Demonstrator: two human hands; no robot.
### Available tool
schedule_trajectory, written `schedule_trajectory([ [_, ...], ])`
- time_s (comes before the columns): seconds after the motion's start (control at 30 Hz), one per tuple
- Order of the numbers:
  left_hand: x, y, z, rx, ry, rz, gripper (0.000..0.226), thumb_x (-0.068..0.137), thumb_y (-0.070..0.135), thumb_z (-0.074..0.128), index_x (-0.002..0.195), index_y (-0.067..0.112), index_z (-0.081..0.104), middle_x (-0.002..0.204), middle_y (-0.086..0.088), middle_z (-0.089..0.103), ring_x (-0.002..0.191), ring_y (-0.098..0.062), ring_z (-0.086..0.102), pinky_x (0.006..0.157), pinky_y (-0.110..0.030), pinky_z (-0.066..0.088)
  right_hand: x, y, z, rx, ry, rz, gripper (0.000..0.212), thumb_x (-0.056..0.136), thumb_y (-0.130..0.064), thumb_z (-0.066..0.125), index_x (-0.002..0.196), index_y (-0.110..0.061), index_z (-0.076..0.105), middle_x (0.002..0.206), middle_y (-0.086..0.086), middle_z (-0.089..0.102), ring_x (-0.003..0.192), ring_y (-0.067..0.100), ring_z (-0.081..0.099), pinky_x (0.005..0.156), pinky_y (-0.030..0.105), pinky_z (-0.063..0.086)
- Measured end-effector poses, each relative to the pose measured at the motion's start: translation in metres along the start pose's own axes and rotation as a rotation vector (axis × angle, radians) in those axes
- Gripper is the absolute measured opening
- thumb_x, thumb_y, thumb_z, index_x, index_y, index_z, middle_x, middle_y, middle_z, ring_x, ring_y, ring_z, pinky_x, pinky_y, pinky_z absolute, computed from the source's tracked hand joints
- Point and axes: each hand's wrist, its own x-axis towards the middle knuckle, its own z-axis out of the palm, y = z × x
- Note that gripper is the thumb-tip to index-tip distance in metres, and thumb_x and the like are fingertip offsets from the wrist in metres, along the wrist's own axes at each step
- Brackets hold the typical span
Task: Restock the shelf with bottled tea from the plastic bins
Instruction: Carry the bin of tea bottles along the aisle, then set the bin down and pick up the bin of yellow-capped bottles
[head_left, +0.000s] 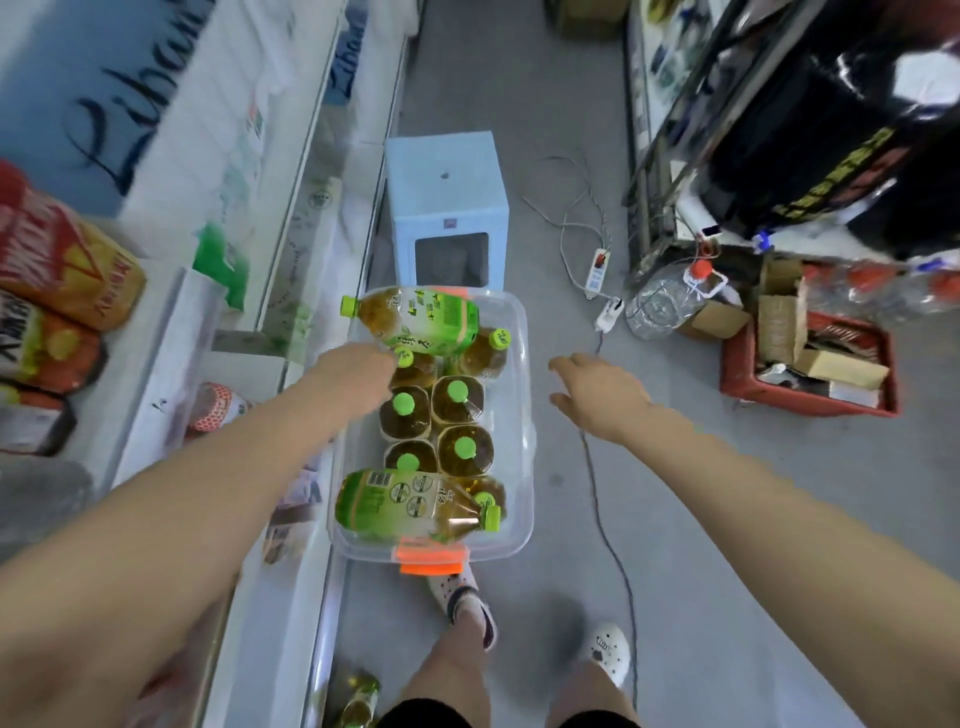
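Bin: clear plastic bin with orange latches sits on the floor of the aisle, just in front of the person's feet and right beside the shelf on the left.
Bottles standing: six or so tea bottles stand up in the bin with green caps pointing at the camera, packed close, touching each other.
Bottles lying: one far lying bottle rests on top at the far end, cap to the left; one near lying bottle rests on top at the near end, cap to the right. Both lie across the bin, not along it.
Left hand: left hand is over the far left part of the bin, fingers at the cap of a standing bottle and just under the far lying bottle. I cannot tell if it pinches the cap or only touches it, because the fingers are hidden.
Right hand: right hand hangs in the air to the right of the bin, apart from it, fingers spread and loose, holding nothing.
Nearer hand: the left one, by a lot; it is already at the bottles and on the shelf side.
Which way to go: I think the bottle must come up first, then go left to the shelf.
Watch out: the far lying bottle may roll when the one below it is pulled.
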Motion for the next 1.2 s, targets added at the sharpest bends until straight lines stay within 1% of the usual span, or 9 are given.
schedule_trajectory([
  [0.13,-0.027,0.05,-0.076,0.083,0.227,0.253,0.039,0.095,0.028,0.053,0.134,0.022,0.051,0.124,-0.005,0.06,0.114,-0.028,0.055,0.088,-0.038,0.049,-0.053,0.027,-0.056,-0.184,0.181,-0.119,0.047,0.101,-0.036,0.049,0.143,-0.015,0.042,0.138,0.01,0.048,0.126,0.032,0.047,0.095,0.04,0.043],
  [0.27,-0.052,0.109,-0.13,0.199,0.44,0.4,0.039,0.096,0.029,0.054,0.134,0.027,0.049,0.125,0.002,0.057,0.116,-0.022,0.05,0.085,-0.041,0.051,-0.117,0.066,-0.096,-0.374,0.375,-0.15,0.044,0.099,-0.033,0.053,0.139,-0.015,0.046,0.124,0.01,0.054,0.112,0.032,0.054,0.088,0.042,0.046],
  [0.37,-0.073,0.162,-0.166,0.277,0.61,0.53,0.037,0.093,0.03,0.059,0.129,0.023,0.055,0.118,-0.001,0.06,0.111,-0.025,0.053,0.079,-0.039,0.051,-0.178,0.1,-0.12,-0.456,0.471,-0.095,0.043,0.094,-0.024,0.058,0.135,-0.012,0.051,0.117,0.012,0.058,0.104,0.034,0.057,0.083,0.045,0.05],
  [0.43,-0.092,0.202,-0.191,0.28,0.741,0.635,0.035,0.088,0.026,0.066,0.121,0.017,0.061,0.108,-0.006,0.064,0.102,-0.03,0.058,0.074,-0.04,0.051,-0.224,0.124,-0.133,-0.495,0.552,-0.051,0.042,0.089,-0.02,0.063,0.128,-0.009,0.057,0.106,0.013,0.061,0.092,0.036,0.06,0.074,0.045,0.052],
  [0.6,-0.14,0.312,-0.234,0.281,0.942,0.847,0.036,0.082,0.025,0.075,0.115,0.015,0.064,0.1,-0.006,0.067,0.089,-0.03,0.062,0.067,-0.038,0.054,-0.356,0.177,-0.138,-0.567,0.669,0.137,0.034,0.085,-0.025,0.062,0.117,-0.012,0.063,0.096,0.009,0.063,0.081,0.031,0.061,0.065,0.04,0.049],
  [0.73,-0.194,0.413,-0.244,0.22,1.017,1.011,0.041,0.086,0.029,0.07,0.124,0.017,0.061,0.109,-0.004,0.066,0.099,-0.028,0.061,0.078,-0.04,0.054,-0.467,0.212,-0.115,-0.538,0.751,0.28,0.035,0.089,-0.021,0.054,0.121,-0.007,0.061,0.1,0.013,0.063,0.081,0.034,0.06,0.065,0.043,0.052],
  [0.87,-0.242,0.502,-0.235,0.149,1.058,1.173,0.04,0.085,0.027,0.071,0.122,0.015,0.063,0.108,-0.006,0.068,0.097,-0.031,0.062,0.075,-0.039,0.052,-0.567,0.236,-0.078,-0.519,0.781,0.476,0.042,0.09,-0.022,0.067,0.129,-0.01,0.057,0.107,0.012,0.063,0.087,0.033,0.061,0.071,0.043,0.053],
  [1.1,-0.332,0.662,-0.178,-0.007,0.997,1.497,0.043,0.087,0.028,0.07,0.127,0.019,0.06,0.113,-0.002,0.066,0.102,-0.025,0.06,0.079,-0.035,0.051,-0.748,0.241,0.026,-0.35,0.883,0.856,0.045,0.095,-0.031,0.057,0.134,-0.009,0.054,0.12,0.011,0.062,0.103,0.034,0.06,0.086,0.046,0.053],
  [1.2,-0.365,0.726,-0.146,-0.064,0.906,1.628,0.045,0.087,0.029,0.069,0.129,0.019,0.057,0.115,-0.002,0.065,0.103,-0.025,0.059,0.083,-0.038,0.051,-0.809,0.237,0.073,-0.269,0.881,1.025,0.046,0.096,-0.032,0.057,0.137,-0.012,0.052,0.122,0.009,0.06,0.103,0.032,0.058,0.085,0.044,0.052],
])
